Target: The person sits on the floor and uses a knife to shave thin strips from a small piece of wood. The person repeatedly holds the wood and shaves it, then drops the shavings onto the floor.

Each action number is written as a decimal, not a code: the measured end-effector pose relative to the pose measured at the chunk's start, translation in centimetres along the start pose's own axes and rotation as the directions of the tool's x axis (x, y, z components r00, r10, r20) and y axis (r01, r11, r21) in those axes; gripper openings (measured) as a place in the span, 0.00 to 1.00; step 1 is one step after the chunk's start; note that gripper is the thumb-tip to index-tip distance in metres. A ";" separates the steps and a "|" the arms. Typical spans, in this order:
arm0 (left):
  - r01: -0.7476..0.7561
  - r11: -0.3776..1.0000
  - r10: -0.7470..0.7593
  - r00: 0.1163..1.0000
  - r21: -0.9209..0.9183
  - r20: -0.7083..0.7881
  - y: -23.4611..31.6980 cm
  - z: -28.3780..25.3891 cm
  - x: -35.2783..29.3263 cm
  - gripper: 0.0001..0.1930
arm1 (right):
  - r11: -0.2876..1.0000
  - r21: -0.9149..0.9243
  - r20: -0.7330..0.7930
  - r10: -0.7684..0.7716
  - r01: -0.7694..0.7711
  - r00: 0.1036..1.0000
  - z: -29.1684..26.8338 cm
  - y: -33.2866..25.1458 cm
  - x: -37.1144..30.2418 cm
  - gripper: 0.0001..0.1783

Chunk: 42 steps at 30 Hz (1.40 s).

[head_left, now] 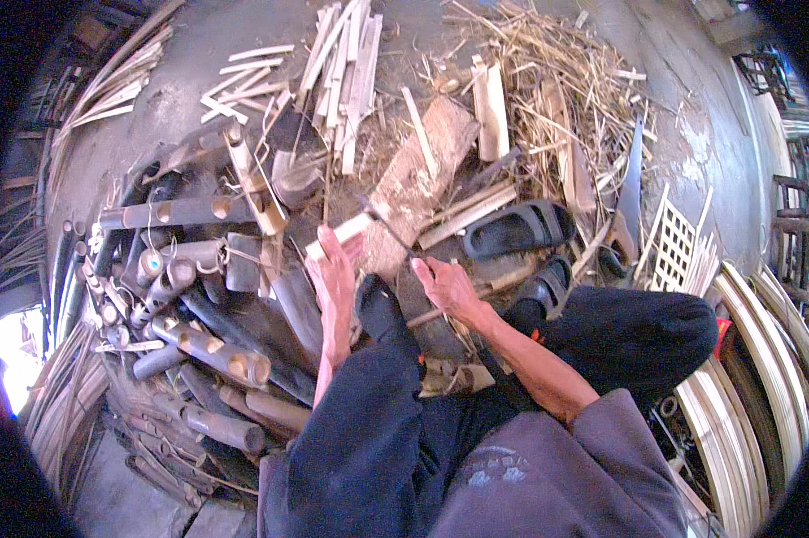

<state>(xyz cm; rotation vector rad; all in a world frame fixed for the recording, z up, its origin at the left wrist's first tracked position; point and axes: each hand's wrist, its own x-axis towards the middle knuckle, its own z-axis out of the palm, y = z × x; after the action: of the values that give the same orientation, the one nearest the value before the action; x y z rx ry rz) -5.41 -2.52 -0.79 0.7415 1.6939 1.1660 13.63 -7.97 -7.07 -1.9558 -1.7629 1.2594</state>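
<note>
My left hand [333, 273] is closed around a short, pale strip of split bamboo [349, 230], which lies over the near end of a worn wooden block [436, 143]. A narrow dark knife blade [390, 228] meets the strip's right end. From the blade, the tool runs down into my right hand [449, 287], whose fingers are wrapped around its handle. Most of that handle is hidden by the fingers. My foot in a dark sock [384, 309] rests just below the block, between my two hands.
Cut bamboo tubes [225, 359] are heaped at my left. Split strips [346, 63] lie beyond the block, with a pile of shavings [557, 72] at the far right. Black sandals [519, 229] and a saw [633, 170] lie to the right. Long bent slats [727, 439] stand at near right.
</note>
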 end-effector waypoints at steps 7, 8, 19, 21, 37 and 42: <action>-0.552 0.787 0.551 0.830 0.274 0.088 -5.9 2.8 2.5 0.21 | 0.988 0.148 0.115 0.035 -0.052 0.993 -0.7 2.2 0.4 0.34; -0.507 0.850 0.498 0.862 0.143 0.098 -5.8 4.6 2.9 0.22 | 0.989 0.136 0.081 0.041 -0.052 0.996 -1.4 2.0 0.2 0.35; 0.489 0.868 -0.355 0.735 -0.089 0.578 4.3 -1.8 -1.9 0.11 | 0.819 -0.360 0.110 -0.439 0.448 0.892 -8.6 -2.9 1.4 0.16; 0.535 0.823 -0.299 0.693 -0.190 0.656 4.2 -3.0 -2.8 0.07 | 0.791 -0.438 0.175 -0.392 0.428 0.903 -9.8 -4.3 2.1 0.14; 0.249 0.844 -0.134 0.956 -0.476 0.261 -3.5 -2.5 1.1 0.07 | 0.997 -0.003 -0.292 0.067 -0.071 0.954 -20.5 1.9 4.3 0.24; -0.011 0.878 0.060 0.994 -0.479 0.088 7.7 -3.4 15.4 0.14 | 0.995 -0.004 -0.168 0.101 -0.103 0.981 -18.3 0.3 0.4 0.23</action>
<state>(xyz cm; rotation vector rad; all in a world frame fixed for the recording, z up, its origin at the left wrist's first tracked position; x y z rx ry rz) -14.76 12.16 1.40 0.5086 1.2345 1.4742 26.67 -1.01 3.70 -2.1162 -1.6127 1.0793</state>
